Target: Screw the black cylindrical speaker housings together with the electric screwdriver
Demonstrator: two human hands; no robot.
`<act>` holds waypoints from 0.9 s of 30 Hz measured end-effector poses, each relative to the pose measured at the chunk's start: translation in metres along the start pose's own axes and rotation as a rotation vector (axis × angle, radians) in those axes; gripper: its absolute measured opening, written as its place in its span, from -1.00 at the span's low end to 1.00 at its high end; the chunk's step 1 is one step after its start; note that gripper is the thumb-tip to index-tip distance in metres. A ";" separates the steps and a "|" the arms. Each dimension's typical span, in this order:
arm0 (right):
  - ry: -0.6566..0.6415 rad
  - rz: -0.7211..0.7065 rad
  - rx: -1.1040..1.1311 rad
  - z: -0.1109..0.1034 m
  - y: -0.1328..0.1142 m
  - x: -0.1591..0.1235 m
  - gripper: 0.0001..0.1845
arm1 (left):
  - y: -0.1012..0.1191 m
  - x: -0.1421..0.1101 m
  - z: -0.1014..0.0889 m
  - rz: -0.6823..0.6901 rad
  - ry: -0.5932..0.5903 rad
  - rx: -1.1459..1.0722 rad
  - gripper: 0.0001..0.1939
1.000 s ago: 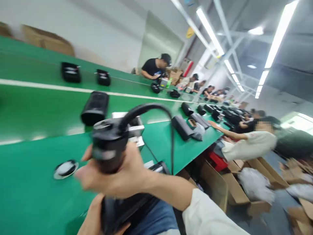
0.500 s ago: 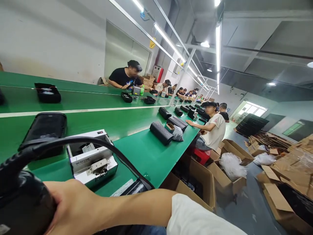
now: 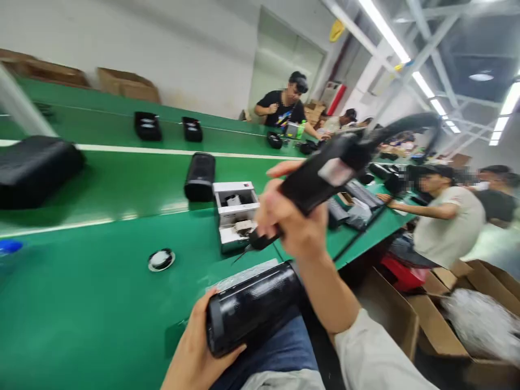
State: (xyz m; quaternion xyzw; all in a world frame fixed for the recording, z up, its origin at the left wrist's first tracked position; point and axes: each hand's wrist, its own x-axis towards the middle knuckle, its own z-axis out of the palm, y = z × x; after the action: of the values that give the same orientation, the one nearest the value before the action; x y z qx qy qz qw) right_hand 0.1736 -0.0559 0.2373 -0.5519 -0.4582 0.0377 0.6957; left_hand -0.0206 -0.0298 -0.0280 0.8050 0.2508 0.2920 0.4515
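My right hand (image 3: 290, 219) is closed around a black corded power screwdriver (image 3: 320, 179), held tilted above the green table, its cable (image 3: 410, 123) arching up to the right. My left hand (image 3: 195, 352) grips the end of a black cylindrical speaker (image 3: 252, 306) resting on my lap at the table's near edge. Just beyond the tool sits a small white metal box (image 3: 235, 214) and a black speaker (image 3: 200, 176) on the belt.
The green conveyor table (image 3: 81, 303) carries more black speakers (image 3: 34, 168), a small round part (image 3: 161, 259) and black trays (image 3: 148, 125). Seated people work to the right (image 3: 442, 216) and across the belt (image 3: 284, 105). Open cardboard boxes (image 3: 467, 319) stand on the floor at right.
The camera swung back down and left. My right hand has brought the screwdriver from the lower left up to the middle, and my left hand with the speaker is back in sight.
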 end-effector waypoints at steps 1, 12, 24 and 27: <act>0.003 0.016 0.034 -0.008 0.003 0.011 -0.49 | 0.004 0.000 -0.002 -0.016 -0.027 -0.012 0.00; 0.074 -0.065 0.180 -0.014 0.051 0.059 -0.63 | 0.009 -0.003 -0.011 -0.052 -0.096 -0.019 0.12; 0.073 0.023 0.174 -0.007 0.063 0.065 -0.61 | 0.017 0.002 -0.015 -0.026 -0.134 0.008 0.17; 0.015 0.039 0.198 -0.014 0.052 0.056 -0.62 | 0.020 0.003 -0.016 -0.037 -0.129 0.012 0.16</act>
State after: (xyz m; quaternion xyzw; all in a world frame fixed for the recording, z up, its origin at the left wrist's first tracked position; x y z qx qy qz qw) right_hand 0.2391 -0.0145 0.2293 -0.4894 -0.4361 0.0922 0.7495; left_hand -0.0270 -0.0282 -0.0028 0.8200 0.2376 0.2299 0.4671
